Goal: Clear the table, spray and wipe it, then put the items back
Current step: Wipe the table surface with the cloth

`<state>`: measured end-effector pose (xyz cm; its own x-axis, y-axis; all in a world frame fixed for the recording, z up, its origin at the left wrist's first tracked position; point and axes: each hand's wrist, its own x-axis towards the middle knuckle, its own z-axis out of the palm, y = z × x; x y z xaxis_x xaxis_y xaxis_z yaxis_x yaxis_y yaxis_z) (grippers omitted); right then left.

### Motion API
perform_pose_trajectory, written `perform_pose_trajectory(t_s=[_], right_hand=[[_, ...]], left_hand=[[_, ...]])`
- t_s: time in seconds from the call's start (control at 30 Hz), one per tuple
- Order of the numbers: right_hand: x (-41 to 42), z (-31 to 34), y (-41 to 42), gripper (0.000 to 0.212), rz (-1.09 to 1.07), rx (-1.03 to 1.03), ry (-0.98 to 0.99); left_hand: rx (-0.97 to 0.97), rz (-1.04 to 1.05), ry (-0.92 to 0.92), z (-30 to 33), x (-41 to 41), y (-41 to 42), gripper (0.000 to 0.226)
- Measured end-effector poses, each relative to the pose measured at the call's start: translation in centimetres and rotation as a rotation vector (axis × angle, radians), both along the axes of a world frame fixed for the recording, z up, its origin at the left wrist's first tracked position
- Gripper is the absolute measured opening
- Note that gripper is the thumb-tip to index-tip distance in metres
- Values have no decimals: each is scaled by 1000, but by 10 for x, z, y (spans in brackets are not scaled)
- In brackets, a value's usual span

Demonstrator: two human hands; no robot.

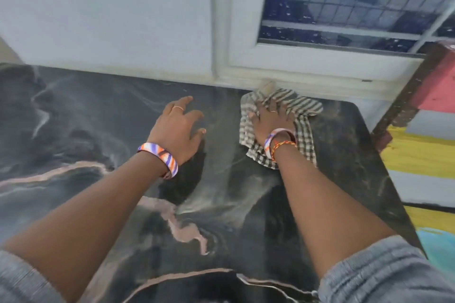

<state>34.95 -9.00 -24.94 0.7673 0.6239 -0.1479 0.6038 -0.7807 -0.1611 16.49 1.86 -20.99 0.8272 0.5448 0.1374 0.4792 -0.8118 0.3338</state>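
Checked cloth [283, 128] lengthwise toward wall

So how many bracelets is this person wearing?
3: a broad orange, purple and white striped bangle on the left wrist, a similar pale striped bangle on the right wrist, and a thin orange thread band beside it. Sleeves may hide more.

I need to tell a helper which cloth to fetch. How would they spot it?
Look at the dark marbled table, at its far right corner below the window. The cloth lies crumpled there under the right hand: the only checked, striped fabric.
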Motion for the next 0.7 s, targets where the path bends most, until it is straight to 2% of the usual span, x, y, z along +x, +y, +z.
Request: perform_pose_trajectory(t_s=[0.23,0.47,0.7], right_hand=[[-119,1,154,54,191,39,18],[-254,3,345,53,413,53,22],[-320,7,469,52,652,17,-6]], left_hand=[[25,146,-52,4,-111,119,34],[83,354,-55,2,-263,264,29],[42,492,-46,-16,-358,355,31]])
